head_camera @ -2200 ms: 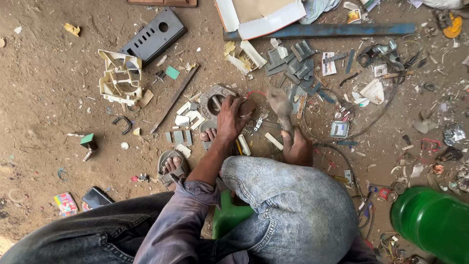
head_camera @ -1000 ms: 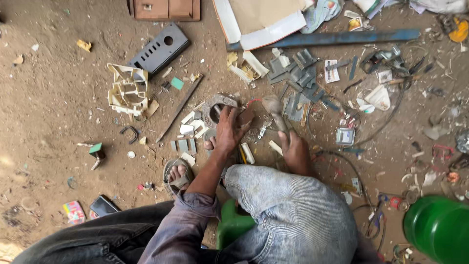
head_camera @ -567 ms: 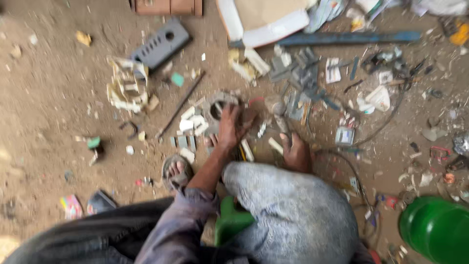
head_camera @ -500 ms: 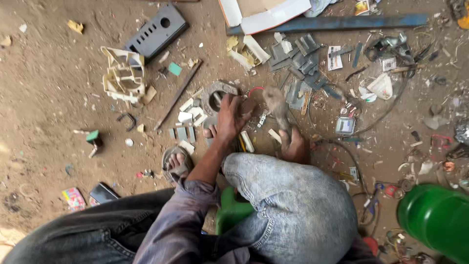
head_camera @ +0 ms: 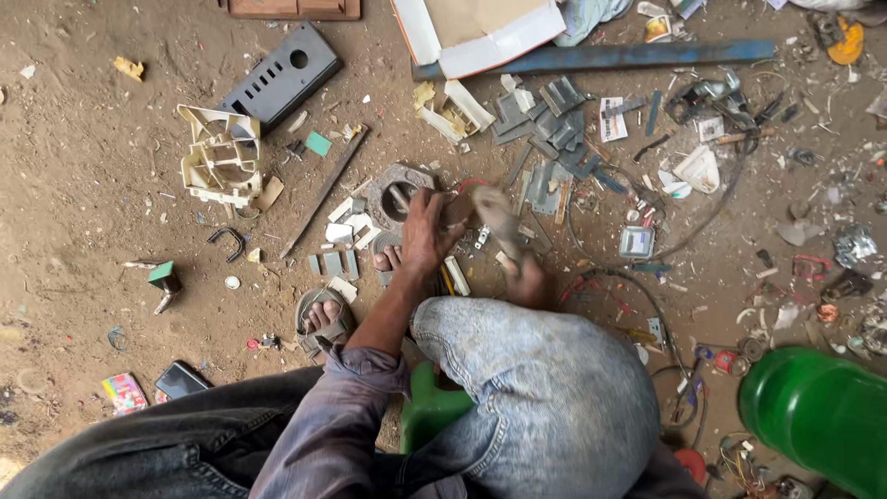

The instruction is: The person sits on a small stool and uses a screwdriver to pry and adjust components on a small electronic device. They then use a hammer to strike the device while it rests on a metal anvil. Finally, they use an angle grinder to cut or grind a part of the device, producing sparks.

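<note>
My left hand (head_camera: pixel 423 233) reaches forward and grips a small brown piece (head_camera: pixel 458 209), pinning it to the dirt beside a grey metal plate with a round hole (head_camera: pixel 393 189). My right hand (head_camera: pixel 530 281), partly hidden behind my bent knee in jeans (head_camera: pixel 536 388), is closed on a hammer. The hammer head (head_camera: pixel 494 220) is blurred with motion, just right of the left fingers. Small white and grey scraps (head_camera: pixel 340 231) lie around the left hand.
I sit on a green stool (head_camera: pixel 428 408), one sandalled foot (head_camera: pixel 322 319) on the dirt. A cream plastic frame (head_camera: pixel 222 163), a black perforated panel (head_camera: pixel 282 78), a thin rod (head_camera: pixel 323 190), a blue metal bar (head_camera: pixel 601 57), grey metal strips (head_camera: pixel 545 111), wires (head_camera: pixel 647 305) and a green container (head_camera: pixel 818 416) surround me.
The hammer head has swung down and left, closer to the left hand. The left hand stays on the piece. The view shifted slightly between frames.
</note>
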